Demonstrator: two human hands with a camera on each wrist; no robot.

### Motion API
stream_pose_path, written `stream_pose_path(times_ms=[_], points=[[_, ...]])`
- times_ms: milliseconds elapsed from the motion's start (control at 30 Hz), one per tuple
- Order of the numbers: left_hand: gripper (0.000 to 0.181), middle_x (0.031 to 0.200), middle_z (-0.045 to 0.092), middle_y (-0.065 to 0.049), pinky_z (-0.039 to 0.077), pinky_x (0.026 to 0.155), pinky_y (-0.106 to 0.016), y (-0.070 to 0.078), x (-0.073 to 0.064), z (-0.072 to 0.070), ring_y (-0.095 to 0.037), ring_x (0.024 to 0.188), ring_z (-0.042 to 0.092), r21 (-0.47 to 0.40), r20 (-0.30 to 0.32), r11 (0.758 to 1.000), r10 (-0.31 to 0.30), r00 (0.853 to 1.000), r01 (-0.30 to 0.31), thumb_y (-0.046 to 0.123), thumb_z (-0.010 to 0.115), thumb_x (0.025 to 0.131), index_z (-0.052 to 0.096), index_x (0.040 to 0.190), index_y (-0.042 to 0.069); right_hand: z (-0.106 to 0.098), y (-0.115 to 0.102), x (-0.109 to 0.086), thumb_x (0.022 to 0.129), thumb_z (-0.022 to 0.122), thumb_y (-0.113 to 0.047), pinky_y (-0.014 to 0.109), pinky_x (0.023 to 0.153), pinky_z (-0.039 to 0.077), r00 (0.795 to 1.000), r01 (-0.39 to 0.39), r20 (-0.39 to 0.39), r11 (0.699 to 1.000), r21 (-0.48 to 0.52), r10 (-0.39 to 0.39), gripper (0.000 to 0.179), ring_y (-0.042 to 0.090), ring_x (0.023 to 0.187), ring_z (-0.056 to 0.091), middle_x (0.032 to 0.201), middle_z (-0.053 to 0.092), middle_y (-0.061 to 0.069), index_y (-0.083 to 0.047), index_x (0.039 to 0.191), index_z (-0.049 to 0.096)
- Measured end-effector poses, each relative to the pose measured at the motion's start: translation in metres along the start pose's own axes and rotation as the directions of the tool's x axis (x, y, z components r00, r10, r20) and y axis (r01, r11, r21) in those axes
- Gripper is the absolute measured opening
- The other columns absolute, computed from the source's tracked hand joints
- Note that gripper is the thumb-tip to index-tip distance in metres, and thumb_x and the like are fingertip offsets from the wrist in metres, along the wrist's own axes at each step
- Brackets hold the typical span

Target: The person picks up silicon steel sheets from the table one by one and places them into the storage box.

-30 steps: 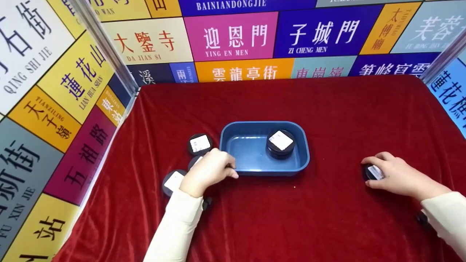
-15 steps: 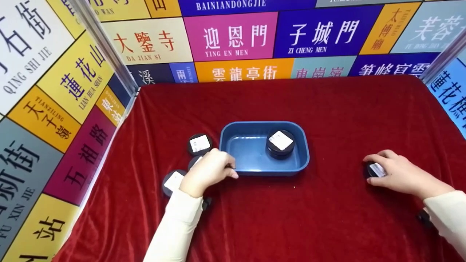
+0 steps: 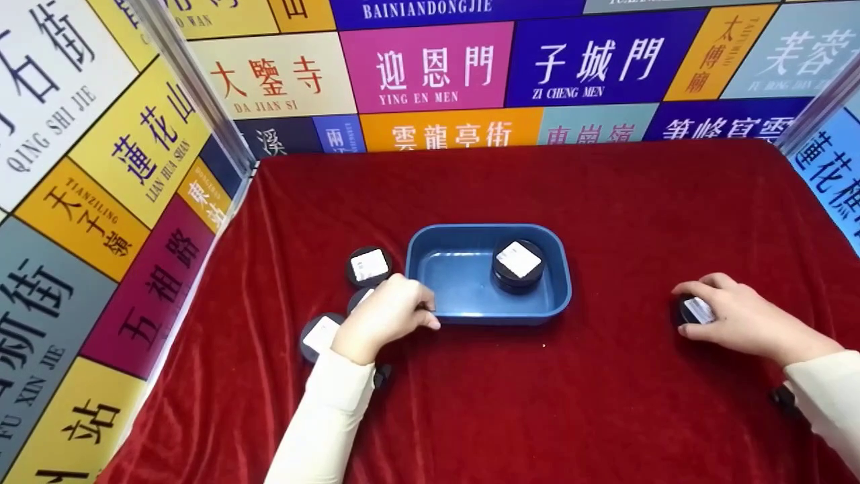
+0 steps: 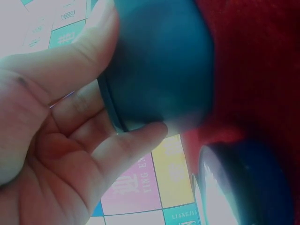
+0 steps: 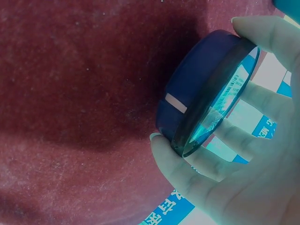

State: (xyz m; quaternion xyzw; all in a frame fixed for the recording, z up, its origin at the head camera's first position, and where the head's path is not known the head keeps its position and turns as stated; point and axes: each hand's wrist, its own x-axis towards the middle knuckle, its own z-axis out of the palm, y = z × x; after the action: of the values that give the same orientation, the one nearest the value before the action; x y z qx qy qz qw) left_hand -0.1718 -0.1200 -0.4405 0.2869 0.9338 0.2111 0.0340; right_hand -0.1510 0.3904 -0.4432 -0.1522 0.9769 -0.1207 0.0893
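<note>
My left hand (image 3: 388, 310) grips the near left corner of a blue rectangular box (image 3: 484, 317). In the left wrist view, thumb and fingers lie on either side of the box wall (image 4: 164, 70). Inside the box, on its right side, stands a round black jar (image 3: 517, 262) with a white label on its lid. Far to the right, my right hand (image 3: 749, 321) holds a similar round jar (image 3: 697, 311) by its sides. The right wrist view shows this dark jar (image 5: 199, 84) between thumb and fingers, close above the cloth; whether it touches is unclear.
Left of the box sit more labelled black jars: one at the back (image 3: 369, 266), one nearer (image 3: 320, 337), and another (image 3: 359, 298) partly hidden by the left hand. A wrinkled red cloth (image 3: 537, 403) covers the table. Panels with printed lettering (image 3: 430, 70) stand behind and at the sides.
My right hand and its jar have shifted slightly to the right and away from me. The left hand and the box stay where they were.
</note>
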Motion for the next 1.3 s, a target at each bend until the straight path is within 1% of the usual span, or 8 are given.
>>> stream_pose_path(times_ms=[267,567,900,1100,1300], points=[[0.018,0.064,0.065,0.007,0.049,0.059,-0.029,0.0,0.0,0.0,-0.011,0.062,0.054,0.001,0.004,1.0,0.002,1.0,-0.002,0.029,0.085,0.079,0.073,0.072,0.018,-0.002,-0.002,0.002,0.082,0.08,-0.027,0.044,0.075,0.049,1.0,0.012,-0.017,1.0,-0.008,-0.012,0.054,0.037,0.096,0.058,0.122,0.053,0.025,-0.008,0.129,0.061],[0.019,0.063,0.064,0.007,0.048,0.058,-0.028,0.001,0.0,0.0,-0.01,0.061,0.054,-0.001,0.0,1.0,0.004,1.0,-0.004,0.029,0.085,0.08,0.072,0.071,0.018,-0.006,-0.008,0.007,0.083,0.079,-0.03,0.045,0.077,0.049,1.0,-0.008,0.004,1.0,-0.001,0.008,0.055,0.04,0.1,0.057,0.125,0.052,0.026,-0.009,0.131,0.061],[0.019,0.063,0.064,0.007,0.049,0.058,-0.028,0.0,0.0,0.0,-0.01,0.061,0.053,-0.007,-0.003,1.0,0.005,1.0,-0.005,0.029,0.085,0.08,0.072,0.071,0.018,-0.006,-0.013,0.011,0.081,0.08,-0.027,0.045,0.077,0.049,1.0,0.025,-0.017,1.0,-0.009,-0.025,0.053,0.037,0.097,0.059,0.122,0.055,0.026,-0.01,0.129,0.063],[0.017,0.063,0.064,0.008,0.049,0.059,-0.028,0.0,-0.001,0.0,-0.009,0.061,0.053,0.004,-0.001,1.0,-0.001,1.0,0.001,0.029,0.085,0.078,0.073,0.071,0.019,-0.008,-0.015,0.016,0.081,0.08,-0.026,0.047,0.078,0.049,0.999,0.042,-0.027,0.999,-0.016,-0.042,0.053,0.039,0.099,0.059,0.122,0.055,0.026,-0.009,0.128,0.063],[0.017,0.064,0.064,0.008,0.049,0.058,-0.029,0.0,0.0,0.001,-0.009,0.062,0.055,0.01,-0.004,1.0,0.003,1.0,-0.003,0.029,0.085,0.079,0.072,0.071,0.02,-0.009,-0.019,0.019,0.081,0.08,-0.027,0.048,0.079,0.049,0.999,0.044,-0.019,0.999,-0.018,-0.044,0.053,0.039,0.1,0.059,0.123,0.055,0.026,-0.009,0.129,0.063]])
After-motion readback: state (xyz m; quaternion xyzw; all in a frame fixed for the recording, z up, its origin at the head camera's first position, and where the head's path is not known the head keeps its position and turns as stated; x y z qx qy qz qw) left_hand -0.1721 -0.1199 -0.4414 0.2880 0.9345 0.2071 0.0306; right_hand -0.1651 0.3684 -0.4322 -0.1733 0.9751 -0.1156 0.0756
